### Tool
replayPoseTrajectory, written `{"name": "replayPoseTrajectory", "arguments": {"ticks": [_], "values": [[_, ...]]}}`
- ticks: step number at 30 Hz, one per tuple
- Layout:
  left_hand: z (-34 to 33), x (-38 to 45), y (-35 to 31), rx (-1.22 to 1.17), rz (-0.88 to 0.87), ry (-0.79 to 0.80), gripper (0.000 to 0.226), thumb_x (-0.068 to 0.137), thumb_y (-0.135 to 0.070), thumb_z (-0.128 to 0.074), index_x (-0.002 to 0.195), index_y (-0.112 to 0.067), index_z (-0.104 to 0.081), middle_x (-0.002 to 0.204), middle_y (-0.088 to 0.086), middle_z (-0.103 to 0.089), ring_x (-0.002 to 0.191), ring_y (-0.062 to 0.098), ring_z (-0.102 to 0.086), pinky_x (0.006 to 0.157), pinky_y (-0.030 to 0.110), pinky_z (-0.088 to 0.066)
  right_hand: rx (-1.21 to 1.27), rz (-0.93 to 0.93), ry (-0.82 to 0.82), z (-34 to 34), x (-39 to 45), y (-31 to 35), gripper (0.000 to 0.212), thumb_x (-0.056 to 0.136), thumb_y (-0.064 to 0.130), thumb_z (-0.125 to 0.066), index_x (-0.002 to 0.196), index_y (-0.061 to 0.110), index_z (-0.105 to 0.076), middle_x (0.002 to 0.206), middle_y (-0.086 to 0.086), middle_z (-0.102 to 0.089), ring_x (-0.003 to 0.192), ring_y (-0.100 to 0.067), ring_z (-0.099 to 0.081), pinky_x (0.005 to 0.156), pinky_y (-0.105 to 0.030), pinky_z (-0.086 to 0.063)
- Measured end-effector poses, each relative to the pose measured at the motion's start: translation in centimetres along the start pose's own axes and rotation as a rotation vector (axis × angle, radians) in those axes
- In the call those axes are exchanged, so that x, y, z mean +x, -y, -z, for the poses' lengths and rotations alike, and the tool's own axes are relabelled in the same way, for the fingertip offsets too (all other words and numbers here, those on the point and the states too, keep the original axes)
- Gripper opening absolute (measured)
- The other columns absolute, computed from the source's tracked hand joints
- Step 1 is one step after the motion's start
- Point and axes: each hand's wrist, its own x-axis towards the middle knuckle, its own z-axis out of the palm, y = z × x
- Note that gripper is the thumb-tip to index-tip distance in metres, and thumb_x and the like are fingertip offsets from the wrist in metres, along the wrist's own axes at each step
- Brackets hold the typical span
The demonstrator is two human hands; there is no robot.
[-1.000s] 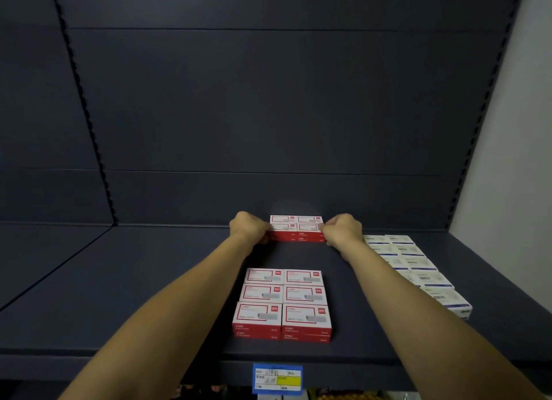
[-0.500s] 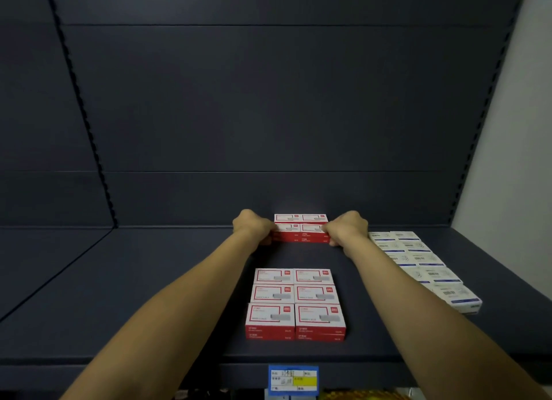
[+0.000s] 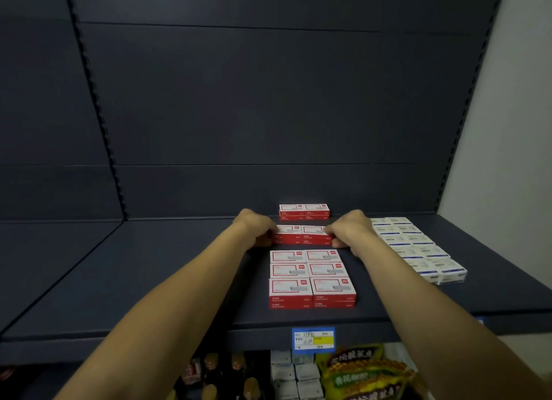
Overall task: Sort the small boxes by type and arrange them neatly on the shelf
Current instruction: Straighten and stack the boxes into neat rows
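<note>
On the dark shelf (image 3: 149,280), both hands' grip clamps a red box pair (image 3: 303,235), long axis left-right.

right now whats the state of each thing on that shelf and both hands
left hand: grips the left end of the held red boxes
right hand: grips their right end
held red boxes: two wide, stacked two high, clamped between both hands
back red boxes: stacked against the back panel, untouched
front red boxes: neat block, two columns, stacked
white boxes: tidy double row at right, untouched
shelf: dark, level
</note>
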Motion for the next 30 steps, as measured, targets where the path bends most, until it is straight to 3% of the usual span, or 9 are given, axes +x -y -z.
{"name": "replayPoseTrajectory", "arguments": {"ticks": [10, 18, 22, 30], "values": [[0.4, -5.0, 1.0, -0.040, -0.016, -0.024, 0.030, 0.079, -0.006, -0.083, 0.099, -0.005, -0.061, 0.095, 0.016, -0.074, 0.077, 0.028, -0.076, 0.076, 0.043, -0.064, 0.002, 0.044, 0.027, 1.1, -3.4, -1.0, 0.017, 0.082, 0.020, -0.080, 0.091, 0.009, -0.070, 0.084, -0.005, -0.074, 0.057, -0.012, -0.068, 0.040, -0.016, -0.038], [0.4, -7.4, 1.3, -0.055, 0.030, -0.069, 0.033, 0.079, -0.014, -0.084, 0.102, -0.006, -0.062, 0.089, 0.010, -0.071, 0.078, 0.021, -0.071, 0.075, 0.036, -0.059, 0.048, 0.078, 0.077, 1.7, -4.0, -1.9, 0.015, 0.081, 0.015, -0.080, 0.089, 0.005, -0.071, 0.087, -0.009, -0.074, 0.061, -0.016, -0.068, 0.044, -0.020, -0.045], [0.5, -8.1, 1.3, -0.039, 0.030, -0.069, 0.024, 0.085, -0.012, -0.079, 0.085, -0.009, -0.055, 0.081, 0.006, -0.062, 0.069, 0.017, -0.059, 0.056, 0.027, -0.044, 0.075, 0.074, 0.088, 1.7, -4.0, -2.0, 0.013, 0.081, 0.012, -0.079, 0.088, 0.005, -0.070, 0.088, -0.010, -0.073, 0.065, -0.018, -0.070, 0.046, -0.023, -0.049], [0.7, -8.4, 0.9, -0.018, -0.007, -0.038, 0.025, 0.089, -0.008, -0.074, 0.081, -0.009, -0.050, 0.076, 0.006, -0.058, 0.064, 0.015, -0.057, 0.050, 0.023, -0.043, 0.082, 0.051, 0.088, 1.4, -3.7, -2.0, 0.012, 0.080, 0.012, -0.076, 0.088, 0.005, -0.071, 0.086, -0.010, -0.073, 0.064, -0.019, -0.069, 0.047, -0.022, -0.049]]}}
